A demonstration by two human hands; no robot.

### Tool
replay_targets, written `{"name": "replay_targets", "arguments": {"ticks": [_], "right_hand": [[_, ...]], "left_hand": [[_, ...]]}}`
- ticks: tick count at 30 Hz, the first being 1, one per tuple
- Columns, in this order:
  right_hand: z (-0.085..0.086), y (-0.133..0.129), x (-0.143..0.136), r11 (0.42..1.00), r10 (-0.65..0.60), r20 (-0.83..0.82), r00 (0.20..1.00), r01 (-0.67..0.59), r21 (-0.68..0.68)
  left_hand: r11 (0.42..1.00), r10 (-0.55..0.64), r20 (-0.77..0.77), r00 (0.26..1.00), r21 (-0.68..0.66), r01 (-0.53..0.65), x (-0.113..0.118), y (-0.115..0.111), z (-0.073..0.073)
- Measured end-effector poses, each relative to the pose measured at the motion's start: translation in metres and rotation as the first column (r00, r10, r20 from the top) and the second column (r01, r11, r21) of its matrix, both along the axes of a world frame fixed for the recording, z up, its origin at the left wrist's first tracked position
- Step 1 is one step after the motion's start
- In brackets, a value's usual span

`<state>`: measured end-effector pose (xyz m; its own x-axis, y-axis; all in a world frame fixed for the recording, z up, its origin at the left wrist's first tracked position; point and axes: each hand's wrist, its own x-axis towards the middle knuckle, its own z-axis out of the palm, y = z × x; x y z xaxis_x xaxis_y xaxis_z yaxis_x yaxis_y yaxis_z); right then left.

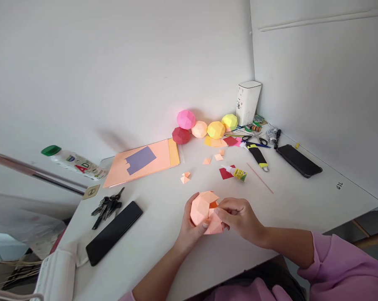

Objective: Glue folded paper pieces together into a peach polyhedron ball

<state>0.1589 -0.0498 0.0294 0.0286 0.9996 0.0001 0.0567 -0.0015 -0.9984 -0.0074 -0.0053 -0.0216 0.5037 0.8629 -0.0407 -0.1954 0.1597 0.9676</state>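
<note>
Evidently the white table (157,234) is pushed into a corner, where a plain wall (113,62) meets a second one with a pale strip (323,21) running across it. At the near edge, low above the tabletop, a peach faceted ball (200,209) sits between the person's hands: the left hand (189,230) curls round its left side, thumb in front, while the right hand (243,217) pinches thumb and fingertips together on its edge, beside an open gap. Farther back, finished-looking balls in pink (186,119), red (180,135), peach (199,129), orange (216,130) and yellow (229,122) cluster along the wall, near a tall white box (248,104). Small peach paper pieces (185,178) and a glue bottle (239,174) (its label mostly yellow) lie mid-table. Keys (105,209) and a black slab (114,233) occupy the left side, beyond them peach sheets (116,171) bearing a purple piece (141,159); a black phone (299,160) rests at right.
</note>
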Motion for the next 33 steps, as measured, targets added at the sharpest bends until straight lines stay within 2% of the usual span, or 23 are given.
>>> {"name": "replay_targets", "arguments": {"ticks": [3,9,18,25,33], "right_hand": [[0.0023,-0.0011,-0.0013,0.999,-0.01,0.029,1.0,0.008,0.046],[-0.0029,-0.0008,-0.0007,0.999,0.026,-0.111,0.993,-0.028,-0.018],[-0.0033,-0.0019,-0.0007,0.999,0.031,-0.082,0.996,-0.03,0.015],[-0.0035,0.001,0.0003,0.991,0.065,-0.175,0.982,-0.085,-0.106],[0.0002,0.0005,-0.0012,0.986,0.072,-0.209,0.975,-0.1,-0.131]], "left_hand": [[1.0,0.012,0.011,1.0,0.008,-0.012,0.0005,-0.0007,-0.0009],[0.999,0.02,0.016,1.0,0.029,-0.02,-0.0002,-0.0011,0.0],[0.999,0.034,0.018,0.999,0.036,-0.035,-0.0001,-0.002,0.0016],[0.999,0.015,0.018,1.0,0.04,-0.016,-0.0003,-0.0009,0.0003],[0.999,0.042,0.006,0.999,0.033,-0.042,0.0002,-0.0032,0.0029]]}}
